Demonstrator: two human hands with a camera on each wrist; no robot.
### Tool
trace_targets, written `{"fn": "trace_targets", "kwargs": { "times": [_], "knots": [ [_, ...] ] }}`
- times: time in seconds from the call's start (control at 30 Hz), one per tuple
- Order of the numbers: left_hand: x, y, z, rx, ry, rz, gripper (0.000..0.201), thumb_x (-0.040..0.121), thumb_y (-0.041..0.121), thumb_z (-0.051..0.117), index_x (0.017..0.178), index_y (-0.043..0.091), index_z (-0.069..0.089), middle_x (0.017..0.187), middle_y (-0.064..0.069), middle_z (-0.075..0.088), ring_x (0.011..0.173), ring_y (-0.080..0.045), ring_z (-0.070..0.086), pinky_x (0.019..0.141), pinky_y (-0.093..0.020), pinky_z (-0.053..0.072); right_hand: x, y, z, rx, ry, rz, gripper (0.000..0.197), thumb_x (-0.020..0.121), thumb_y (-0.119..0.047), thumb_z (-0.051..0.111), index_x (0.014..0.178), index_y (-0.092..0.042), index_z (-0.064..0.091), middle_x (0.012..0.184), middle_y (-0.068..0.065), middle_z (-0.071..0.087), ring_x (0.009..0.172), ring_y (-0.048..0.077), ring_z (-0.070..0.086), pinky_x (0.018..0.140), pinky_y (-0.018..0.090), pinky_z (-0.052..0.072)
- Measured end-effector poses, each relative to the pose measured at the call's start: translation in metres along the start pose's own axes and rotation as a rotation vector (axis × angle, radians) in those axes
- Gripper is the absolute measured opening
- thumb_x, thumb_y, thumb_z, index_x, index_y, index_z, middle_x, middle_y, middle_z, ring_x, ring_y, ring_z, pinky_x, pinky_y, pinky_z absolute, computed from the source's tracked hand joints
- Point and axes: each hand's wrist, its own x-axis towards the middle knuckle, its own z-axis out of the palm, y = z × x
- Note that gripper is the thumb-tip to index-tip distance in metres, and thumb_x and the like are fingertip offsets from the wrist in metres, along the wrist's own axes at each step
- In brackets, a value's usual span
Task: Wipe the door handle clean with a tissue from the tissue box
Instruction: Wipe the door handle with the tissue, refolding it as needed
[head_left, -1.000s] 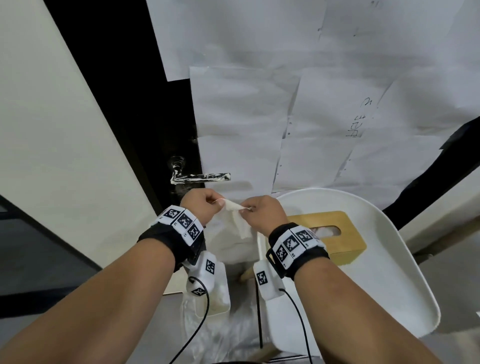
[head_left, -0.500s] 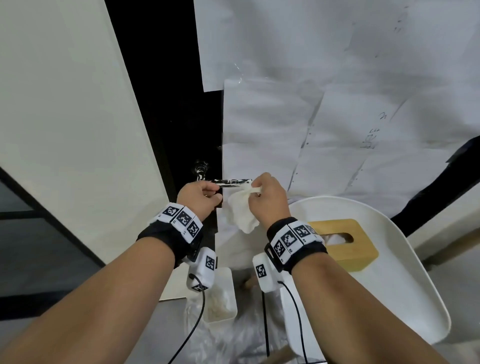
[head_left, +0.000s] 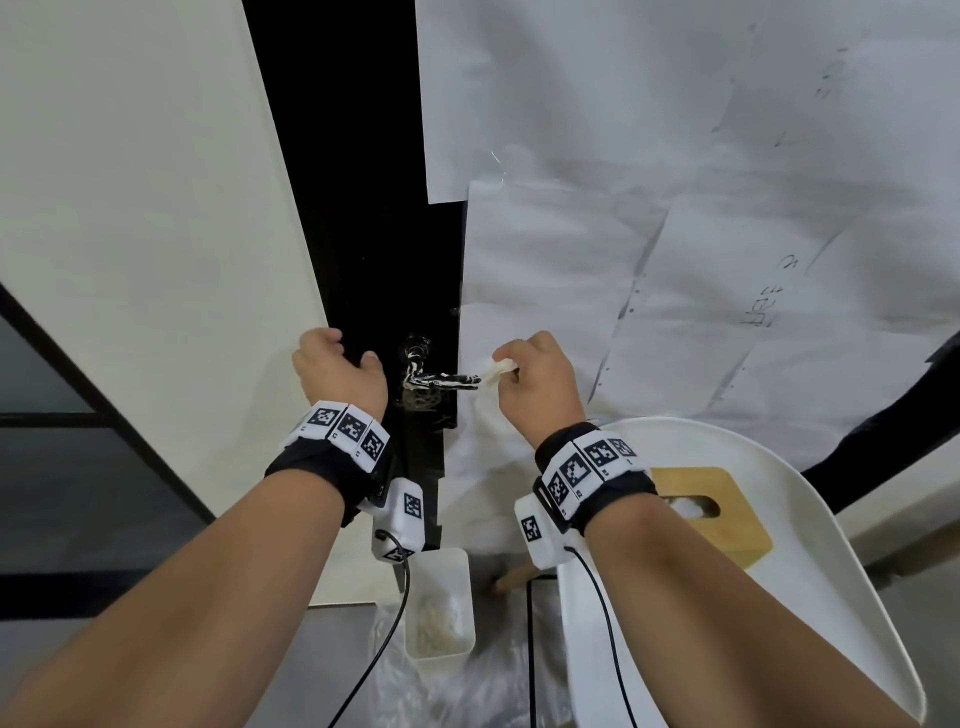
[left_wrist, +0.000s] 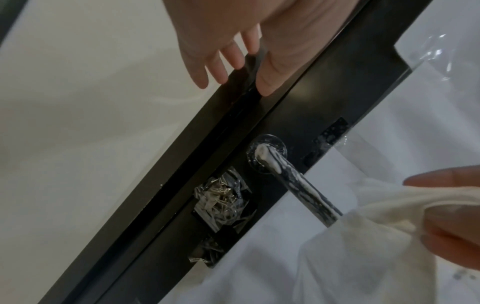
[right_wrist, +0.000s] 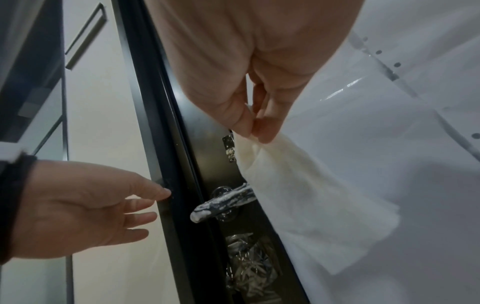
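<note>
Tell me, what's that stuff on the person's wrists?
Both arms are bare, no sleeves. Each wrist has a black band topped with white tiles printed with black square codes. Under each hangs a small white camera box with its own code, and a thin black cable trails down.

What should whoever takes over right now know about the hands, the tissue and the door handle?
Left hand: open, fingers spread at the black door frame, holding nothing.
Right hand: pinches the tissue at the free end of the door handle.
Tissue box: on the white chair, lower right.
Done: a tissue is in hand and brought to the handle.
Left: the handle shows white smears along its length; wipe it from tip to base.
</note>
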Motion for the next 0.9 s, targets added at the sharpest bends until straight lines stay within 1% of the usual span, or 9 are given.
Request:
{"fn": "trace_targets", "kwargs": {
  "times": [0.1,0.17,0.23,0.33,0.47,0.53,0.6,0.73,0.9],
  "knots": [
    [0.003,-0.001,0.002,-0.012,0.025,-0.048,0.056,0.082,0.014,0.069,0.128,0.009,0.038,0.128,-0.018,0.042,0.103,-0.033,0.056,0.087,-0.043,0.051,0.003,0.004,0.009,-0.041,-0.078,-0.023,0.033,0.082,0.004,0.050,0.111,-0.005,0.065,0.107,0.012,0.050,0.083,0.024,0.056,0.076,0.022,0.043],
    [0.008,-0.004,0.003,0.011,0.028,-0.051,0.059,0.081,0.017,0.070,0.129,0.008,0.036,0.128,-0.020,0.040,0.103,-0.037,0.056,0.087,-0.047,0.050,0.002,0.008,0.015,-0.124,-0.138,-0.035,0.032,0.082,0.004,0.050,0.111,-0.003,0.063,0.108,0.012,0.049,0.089,0.027,0.056,0.080,0.033,0.051],
    [0.013,-0.006,0.004,0.026,0.024,-0.051,0.058,0.081,0.020,0.070,0.127,0.008,0.037,0.126,-0.020,0.042,0.102,-0.039,0.055,0.086,-0.048,0.050,0.002,0.011,0.021,-0.254,-0.175,-0.068,0.025,0.081,0.003,0.051,0.102,-0.001,0.064,0.105,0.011,0.049,0.093,0.028,0.050,0.078,0.041,0.052],
    [0.019,-0.008,0.004,0.025,0.045,-0.043,0.053,0.080,0.026,0.072,0.118,0.008,0.041,0.119,-0.017,0.046,0.093,-0.036,0.057,0.080,-0.044,0.050,0.001,0.015,0.025,-0.382,-0.186,-0.090,0.017,0.081,0.000,0.055,0.096,-0.004,0.062,0.105,0.011,0.047,0.094,0.027,0.046,0.076,0.038,0.050],
    [0.020,-0.010,0.007,0.027,0.009,-0.013,0.040,0.084,0.024,0.069,0.109,0.006,0.043,0.111,-0.014,0.049,0.079,-0.026,0.050,0.068,-0.032,0.041,0.005,0.015,0.028,-0.433,-0.201,-0.078,0.007,0.083,-0.001,0.057,0.089,-0.005,0.059,0.102,0.010,0.044,0.089,0.026,0.045,0.064,0.035,0.044],
    [0.022,-0.013,0.008,0.038,0.006,0.009,0.037,0.084,0.022,0.068,0.108,0.006,0.044,0.110,-0.015,0.049,0.078,-0.026,0.049,0.068,-0.031,0.039,0.008,0.015,0.027,-0.445,-0.240,-0.084,0.007,0.083,0.000,0.054,0.088,-0.005,0.057,0.100,0.010,0.044,0.088,0.026,0.044,0.060,0.034,0.036],
    [0.022,-0.014,0.007,0.047,0.001,0.029,0.036,0.084,0.021,0.068,0.108,0.005,0.044,0.110,-0.016,0.049,0.077,-0.026,0.047,0.067,-0.032,0.039,0.010,0.015,0.026,-0.437,-0.245,-0.092,0.008,0.083,0.002,0.052,0.086,-0.004,0.056,0.097,0.010,0.046,0.085,0.027,0.045,0.058,0.034,0.033],
    [0.023,-0.016,0.004,0.081,-0.023,0.061,0.036,0.086,0.021,0.067,0.108,0.005,0.043,0.108,-0.016,0.048,0.074,-0.025,0.046,0.063,-0.032,0.036,0.010,0.016,0.026,-0.411,-0.217,-0.082,0.013,0.081,0.007,0.050,0.086,-0.003,0.058,0.094,0.011,0.048,0.081,0.027,0.047,0.057,0.035,0.036],
    [0.022,-0.017,0.003,0.105,-0.044,0.078,0.039,0.085,0.021,0.068,0.110,0.003,0.043,0.109,-0.017,0.048,0.075,-0.025,0.045,0.064,-0.033,0.037,0.006,0.015,0.030,-0.398,-0.195,-0.088,0.015,0.079,0.009,0.054,0.089,-0.002,0.058,0.096,0.011,0.044,0.085,0.026,0.045,0.057,0.032,0.038]
  ]
}}
